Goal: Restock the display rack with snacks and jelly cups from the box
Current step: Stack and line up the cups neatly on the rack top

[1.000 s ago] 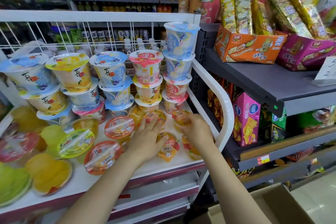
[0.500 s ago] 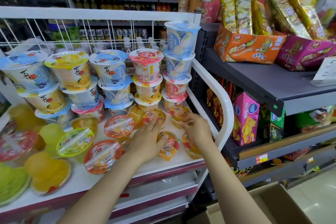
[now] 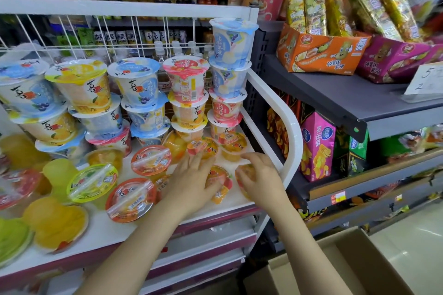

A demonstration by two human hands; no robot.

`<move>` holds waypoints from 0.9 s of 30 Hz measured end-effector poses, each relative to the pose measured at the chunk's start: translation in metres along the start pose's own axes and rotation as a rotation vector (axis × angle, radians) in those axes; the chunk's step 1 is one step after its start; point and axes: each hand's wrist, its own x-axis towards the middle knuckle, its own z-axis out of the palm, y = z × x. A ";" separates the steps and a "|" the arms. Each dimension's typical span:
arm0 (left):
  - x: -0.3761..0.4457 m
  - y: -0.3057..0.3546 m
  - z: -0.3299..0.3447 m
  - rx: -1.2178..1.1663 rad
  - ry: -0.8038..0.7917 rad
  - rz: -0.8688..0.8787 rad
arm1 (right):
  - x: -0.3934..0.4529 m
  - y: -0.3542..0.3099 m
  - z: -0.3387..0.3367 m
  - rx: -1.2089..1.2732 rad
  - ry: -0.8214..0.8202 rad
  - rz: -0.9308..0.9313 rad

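Change: since a second ago I see my right hand [image 3: 260, 175] drawn back from the rear cup toward the shelf's front corner; my left hand [image 3: 191, 178] has barely moved.
Left grip: fingers spread flat, pressing on small jelly cups [image 3: 217, 183].
Right grip: fingers curled round one orange small cup [image 3: 245, 172].
Orientation: the held cup is tipped, lid facing left; the cup nearest it lies on its side.
Location: right front of the white display rack [image 3: 291, 132].
Count: five columns of tall cups [image 3: 231, 42] behind; one cardboard box [image 3: 359, 258] on the floor.
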 end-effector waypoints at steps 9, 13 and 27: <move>-0.016 0.007 0.007 0.130 -0.063 0.043 | -0.021 0.007 0.018 -0.129 0.097 -0.056; -0.015 0.003 0.000 0.062 -0.142 0.025 | -0.014 0.004 0.020 -0.085 0.073 -0.051; -0.009 0.005 0.013 0.119 -0.083 0.019 | -0.004 0.011 0.022 -0.087 0.039 -0.073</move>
